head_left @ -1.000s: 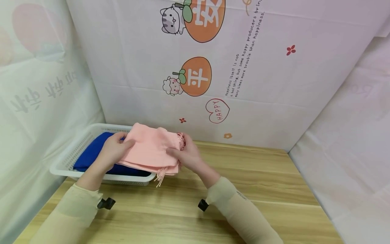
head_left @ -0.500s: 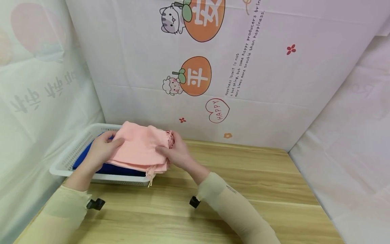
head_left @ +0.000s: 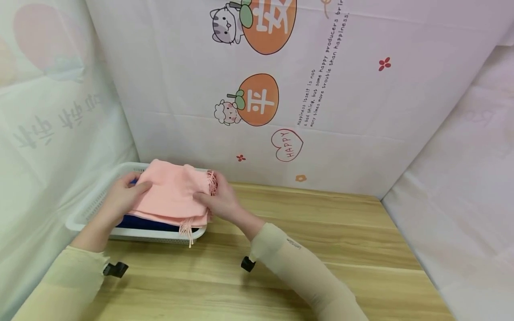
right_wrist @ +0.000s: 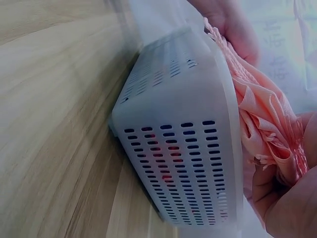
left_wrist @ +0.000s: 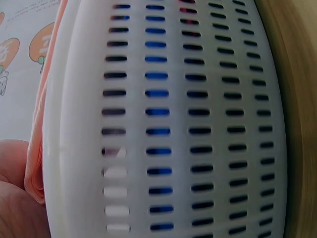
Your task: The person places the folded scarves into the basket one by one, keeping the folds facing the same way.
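A folded pink scarf (head_left: 170, 189) with fringed ends hangs over the white basket (head_left: 86, 218), in the head view at the left. My left hand (head_left: 120, 196) grips its left edge, thumb on top. The fringed right end is pinched by my right hand (head_left: 221, 198), its thumb lying on the cloth. From the right wrist view, the scarf's bunched layers (right_wrist: 265, 119) show at the height of the basket rim, with the right fingers (right_wrist: 265, 188) curled under them. Dark blue cloth (head_left: 144, 223) lies inside the basket, mostly covered by the scarf.
The basket stands on a wooden table (head_left: 313, 249) near its left side. Bits of red show through the slots of the basket wall (right_wrist: 171, 148). A printed white cloth backdrop (head_left: 341, 147) rises behind, and white cloth sides (head_left: 44, 133) flank the table.
Both hands have moved left with the pink scarf, from partly past the basket's right end to over the basket. The blue cloth is now more covered; the basket has stayed put.
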`<state>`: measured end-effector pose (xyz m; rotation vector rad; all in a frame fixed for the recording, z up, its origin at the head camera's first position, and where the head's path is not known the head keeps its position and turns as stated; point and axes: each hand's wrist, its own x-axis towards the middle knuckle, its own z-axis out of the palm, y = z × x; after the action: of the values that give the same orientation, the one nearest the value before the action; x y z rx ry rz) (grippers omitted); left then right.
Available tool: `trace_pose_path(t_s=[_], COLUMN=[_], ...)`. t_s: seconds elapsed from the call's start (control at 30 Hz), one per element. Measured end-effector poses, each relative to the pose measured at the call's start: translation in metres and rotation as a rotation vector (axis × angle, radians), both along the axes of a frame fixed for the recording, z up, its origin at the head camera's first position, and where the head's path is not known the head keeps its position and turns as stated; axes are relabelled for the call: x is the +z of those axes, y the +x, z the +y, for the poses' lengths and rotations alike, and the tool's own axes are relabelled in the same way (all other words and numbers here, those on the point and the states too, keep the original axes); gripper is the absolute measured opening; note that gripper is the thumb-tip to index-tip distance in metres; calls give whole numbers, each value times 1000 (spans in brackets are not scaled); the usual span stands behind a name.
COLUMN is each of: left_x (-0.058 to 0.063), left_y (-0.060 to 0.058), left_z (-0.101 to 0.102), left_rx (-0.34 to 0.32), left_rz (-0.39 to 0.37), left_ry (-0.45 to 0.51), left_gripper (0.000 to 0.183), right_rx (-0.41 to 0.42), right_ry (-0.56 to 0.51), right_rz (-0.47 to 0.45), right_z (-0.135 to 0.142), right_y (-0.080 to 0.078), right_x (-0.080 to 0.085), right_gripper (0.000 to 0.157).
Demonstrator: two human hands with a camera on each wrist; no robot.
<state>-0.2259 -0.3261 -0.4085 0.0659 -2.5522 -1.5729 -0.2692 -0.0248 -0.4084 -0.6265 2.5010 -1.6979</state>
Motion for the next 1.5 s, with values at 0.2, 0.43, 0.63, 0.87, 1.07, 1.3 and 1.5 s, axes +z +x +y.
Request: trace_pose_path(t_s=[0.2,0.43,0.63,0.87,1.07,1.3,1.5], left_x=[1,1,1,0,-1,-2,-3], left_y=[3,7,10,11,9,6,3], left_z=[-13,-28,-39,-49,-54,-60,-61], left_rx=[32,67,73,91,99,105,120], left_rz=[-10,6,6,-12,-26,-31,-42], left_ry=[4,-28,-62,-89,-99,-97,-130], left_gripper=[56,53,52,59,59,57,58], right_rx=[9,23,56,63,85,81,69], right_ry=[32,79,64,106,110,173,245], right_rz=[30,38,68,78,90,93,94], right_z=[-13,-31,-44,-53,-57,-63,-69], right_y=[-2,-1,0,3,2,-1,-3], right_x=[0,2,0,0,0,4,4], right_gripper=[82,86,82,88,87,91,90])
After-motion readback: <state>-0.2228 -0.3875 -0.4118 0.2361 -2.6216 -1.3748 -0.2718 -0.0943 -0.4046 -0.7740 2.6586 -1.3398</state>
